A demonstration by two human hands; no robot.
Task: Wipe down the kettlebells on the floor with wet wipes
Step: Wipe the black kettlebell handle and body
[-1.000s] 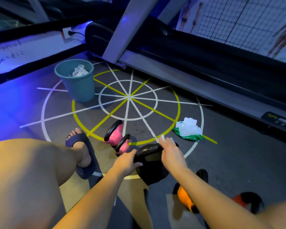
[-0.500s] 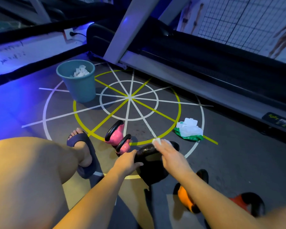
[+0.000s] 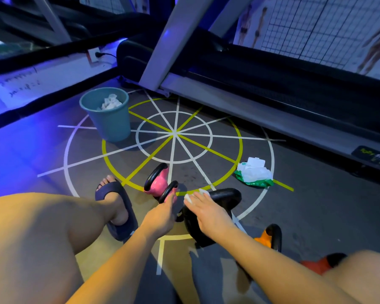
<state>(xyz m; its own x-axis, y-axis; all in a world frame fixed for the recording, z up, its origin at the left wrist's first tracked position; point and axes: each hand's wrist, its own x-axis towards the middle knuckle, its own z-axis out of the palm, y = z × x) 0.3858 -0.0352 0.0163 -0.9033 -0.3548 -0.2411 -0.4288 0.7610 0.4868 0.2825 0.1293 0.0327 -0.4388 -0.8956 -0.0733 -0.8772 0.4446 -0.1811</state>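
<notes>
1. Five on the floor (image 3: 316, 205): pink pair (image 3: 157, 185), black kettlebell (image 3: 219, 229), orange kettlebell (image 3: 262, 240), red kettlebell (image 3: 316, 265).
2. Right hand (image 3: 208, 213), fingers flat, presses one wipe (image 3: 189, 197) onto the black handle, centre; left hand (image 3: 161, 216) at its 9 o'clock, grip unclear.
3. Wipes pack (image 3: 255, 175) at 2 o'clock, bin (image 3: 110, 126) at 11; treadmill (image 3: 250, 95) label seemingly unreadable.

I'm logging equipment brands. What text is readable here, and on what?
Black treadmill-rail label: green and white lettering, too blurred to read.
White panel at the left: dark handwriting, illegible.
Green-and-white wet wipes pack: no legible text.
</notes>
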